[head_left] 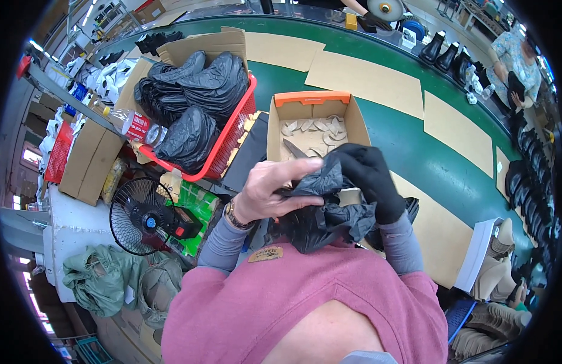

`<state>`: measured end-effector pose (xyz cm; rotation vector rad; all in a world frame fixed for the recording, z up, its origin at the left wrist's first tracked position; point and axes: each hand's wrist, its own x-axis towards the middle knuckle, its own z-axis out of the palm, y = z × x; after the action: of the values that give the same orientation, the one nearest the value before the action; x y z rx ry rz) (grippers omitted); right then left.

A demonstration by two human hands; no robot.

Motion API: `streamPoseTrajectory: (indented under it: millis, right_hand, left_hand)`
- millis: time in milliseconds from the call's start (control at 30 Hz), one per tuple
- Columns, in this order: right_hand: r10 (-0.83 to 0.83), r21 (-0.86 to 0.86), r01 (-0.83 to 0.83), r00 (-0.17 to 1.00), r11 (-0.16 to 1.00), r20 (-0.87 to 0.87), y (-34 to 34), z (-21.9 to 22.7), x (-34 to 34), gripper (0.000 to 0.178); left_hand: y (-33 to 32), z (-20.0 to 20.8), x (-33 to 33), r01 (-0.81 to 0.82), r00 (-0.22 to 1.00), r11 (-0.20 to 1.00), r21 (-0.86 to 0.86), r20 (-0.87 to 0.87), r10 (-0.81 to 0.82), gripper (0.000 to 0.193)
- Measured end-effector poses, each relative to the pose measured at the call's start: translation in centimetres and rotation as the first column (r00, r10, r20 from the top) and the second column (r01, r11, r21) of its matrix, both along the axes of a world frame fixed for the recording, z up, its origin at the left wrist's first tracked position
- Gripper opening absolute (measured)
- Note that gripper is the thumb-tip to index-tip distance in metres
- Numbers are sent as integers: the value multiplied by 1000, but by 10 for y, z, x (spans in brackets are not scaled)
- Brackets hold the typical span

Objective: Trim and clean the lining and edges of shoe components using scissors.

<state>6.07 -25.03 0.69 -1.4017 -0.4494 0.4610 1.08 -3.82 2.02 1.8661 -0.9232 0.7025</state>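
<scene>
Our hands (375, 182) clamp a black plastic bag (323, 227), axis unclear, nearside of the carton (311, 97), whose right edge borders bare tabletop (395, 130).

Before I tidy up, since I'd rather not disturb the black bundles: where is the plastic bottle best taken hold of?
Probably around the red-labelled middle of the plastic bottle, coming from above and the left. It lies tilted on its side with the capped end pointing left, and that end looks freer, while black bundles crowd its right end.
</scene>
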Motion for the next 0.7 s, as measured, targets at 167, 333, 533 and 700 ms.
streamPoseTrajectory:
  millis: [167,333,533,700]
  right_hand:
    - [239,-144,-197,883,970,403,-3,-27,10,22]
    - [-8,-65,22,978,998,208,-8,-1,-3,36]
    - [-47,150,82,973,985,-227,-21,10,-12,33]
    - [-57,-22,55,995,998,-87,-24,6,-13,20]
  left_hand:
    - [4,0,-1,47,998,981,189,-58,-37,37]
    - [6,-5,-9,-347,938,928,138,50,343,24]
    - [4,-13,1,-239,971,968,-69,7,240,27]
    - [7,-14,3,-72,996,993,-98,-60,66,28]
